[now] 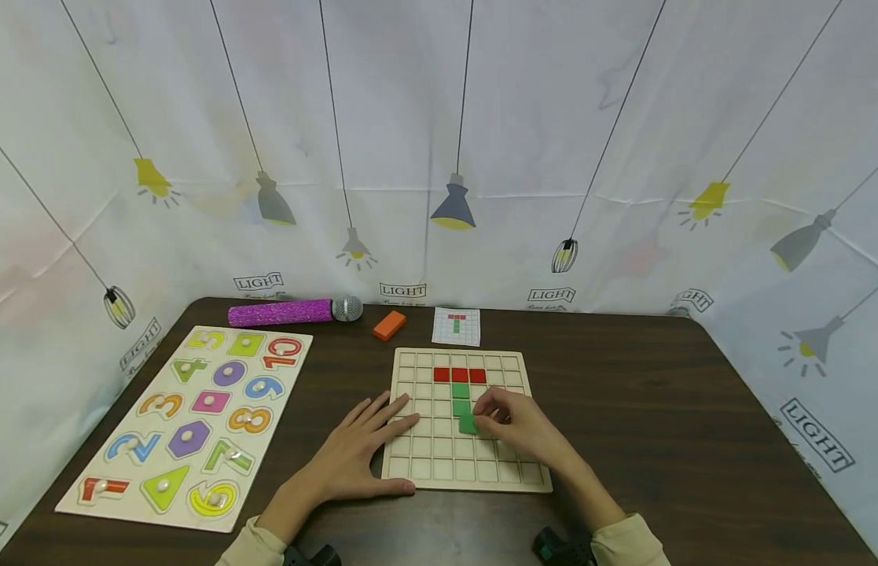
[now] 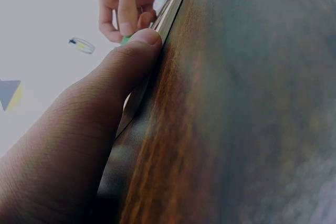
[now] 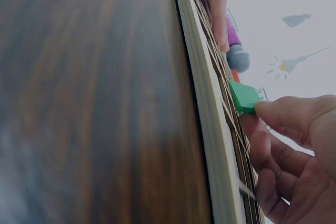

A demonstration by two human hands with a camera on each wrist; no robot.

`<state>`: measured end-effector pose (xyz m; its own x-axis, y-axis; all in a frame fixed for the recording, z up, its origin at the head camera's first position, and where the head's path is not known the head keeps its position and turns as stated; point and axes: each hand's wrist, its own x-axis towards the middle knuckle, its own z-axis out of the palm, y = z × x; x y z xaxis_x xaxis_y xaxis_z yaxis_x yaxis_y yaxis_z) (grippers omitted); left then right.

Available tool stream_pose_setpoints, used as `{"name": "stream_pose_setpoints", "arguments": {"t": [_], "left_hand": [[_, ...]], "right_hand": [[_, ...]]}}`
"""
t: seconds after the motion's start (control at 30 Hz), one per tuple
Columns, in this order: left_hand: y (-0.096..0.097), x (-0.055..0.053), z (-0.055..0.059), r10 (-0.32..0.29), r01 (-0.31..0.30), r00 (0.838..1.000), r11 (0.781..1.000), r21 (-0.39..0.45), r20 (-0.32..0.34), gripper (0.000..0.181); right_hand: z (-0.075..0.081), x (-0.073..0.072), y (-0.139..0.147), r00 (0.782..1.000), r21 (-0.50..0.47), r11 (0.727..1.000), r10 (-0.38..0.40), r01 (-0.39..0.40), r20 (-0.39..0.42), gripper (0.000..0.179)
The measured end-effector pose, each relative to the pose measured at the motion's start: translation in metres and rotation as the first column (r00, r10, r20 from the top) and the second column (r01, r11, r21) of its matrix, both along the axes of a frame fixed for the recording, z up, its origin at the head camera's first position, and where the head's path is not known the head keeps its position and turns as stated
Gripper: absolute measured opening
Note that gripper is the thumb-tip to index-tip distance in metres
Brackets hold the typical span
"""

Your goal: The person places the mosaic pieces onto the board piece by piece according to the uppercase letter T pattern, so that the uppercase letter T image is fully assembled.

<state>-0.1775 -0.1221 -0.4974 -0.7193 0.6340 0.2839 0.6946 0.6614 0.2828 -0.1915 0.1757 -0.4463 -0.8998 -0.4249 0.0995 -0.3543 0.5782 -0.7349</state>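
Note:
A wooden grid board lies on the dark table, with a row of red square tiles near its top. Below the middle red one, two green tiles sit in a column. My right hand pinches another green square tile between thumb and fingers, over the cell below that column; in the right wrist view this tile is tilted above the grid. My left hand rests with spread, straight fingers on the board's left edge, its thumb at the near edge.
Beyond the board lie a pattern card showing a red and green T, an orange block and a purple glittery microphone. A number and shape puzzle board takes up the table's left side. A lamp-printed curtain surrounds the table.

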Motion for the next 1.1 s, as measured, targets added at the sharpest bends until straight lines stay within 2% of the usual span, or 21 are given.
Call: {"name": "stream_pose_setpoints", "arguments": {"t": [0.33, 0.73, 0.93, 1.0, 1.1], "left_hand": [[-0.001, 0.001, 0.000, -0.009, 0.009, 1.000, 0.999, 0.031, -0.004, 0.089], [-0.001, 0.001, 0.001, 0.001, -0.001, 1.000, 1.000, 0.016, -0.022, 0.089], [-0.001, 0.001, 0.002, -0.007, 0.008, 1.000, 1.000, 0.028, -0.025, 0.089], [-0.002, 0.000, 0.002, -0.017, 0.017, 1.000, 0.999, 0.040, -0.014, 0.087], [-0.003, -0.001, 0.002, -0.024, 0.024, 1.000, 0.997, 0.077, 0.009, 0.072]], "right_hand": [[0.001, 0.001, -0.009, 1.000, 0.050, 0.999, -0.001, 0.001, 0.000, 0.008], [0.003, 0.003, -0.014, 0.998, 0.160, 0.987, -0.017, 0.027, -0.063, 0.005], [0.003, 0.003, -0.012, 0.999, 0.143, 0.990, -0.002, 0.010, -0.050, 0.006], [0.003, 0.003, -0.011, 0.999, 0.138, 0.990, 0.007, -0.002, -0.035, 0.007], [0.001, 0.002, -0.008, 0.999, 0.126, 0.992, 0.029, -0.027, -0.017, 0.009]]}}
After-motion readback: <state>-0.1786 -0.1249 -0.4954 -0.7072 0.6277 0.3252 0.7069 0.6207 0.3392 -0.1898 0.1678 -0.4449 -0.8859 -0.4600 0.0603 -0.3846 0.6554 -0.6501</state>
